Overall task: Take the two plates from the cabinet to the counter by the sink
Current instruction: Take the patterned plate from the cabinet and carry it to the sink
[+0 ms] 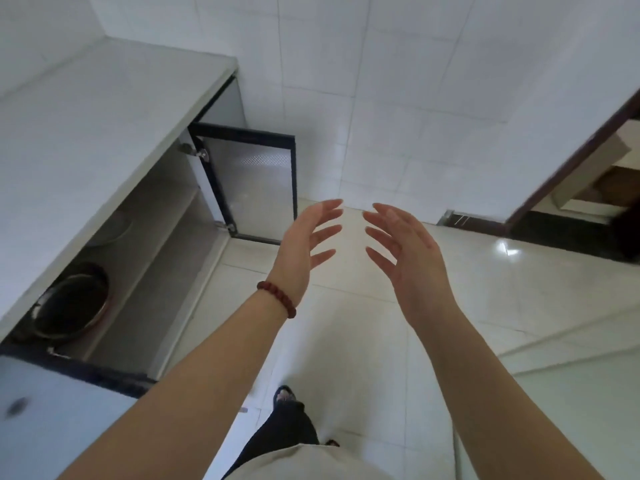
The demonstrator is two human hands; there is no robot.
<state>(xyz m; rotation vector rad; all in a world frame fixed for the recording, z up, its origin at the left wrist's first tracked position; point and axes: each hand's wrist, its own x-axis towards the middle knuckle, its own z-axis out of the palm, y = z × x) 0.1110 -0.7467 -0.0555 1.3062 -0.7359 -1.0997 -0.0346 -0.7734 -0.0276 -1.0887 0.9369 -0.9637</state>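
Both of my hands are raised in front of me over the floor, palms facing each other and fingers spread. My left hand (308,237) has a red bead bracelet at the wrist and holds nothing. My right hand (405,251) is empty as well. To the left, under the counter (86,133), the cabinet (162,258) stands with its door (256,181) swung open. On its upper shelf I see the pale rim of a plate (116,230), mostly hidden by the counter edge. Both hands are well to the right of the cabinet opening.
A dark metal pot (74,306) sits on the cabinet's lower shelf. The open door juts out over the white tiled floor (346,341). A doorway with a dark threshold (554,233) lies at the right. My foot (284,396) is below.
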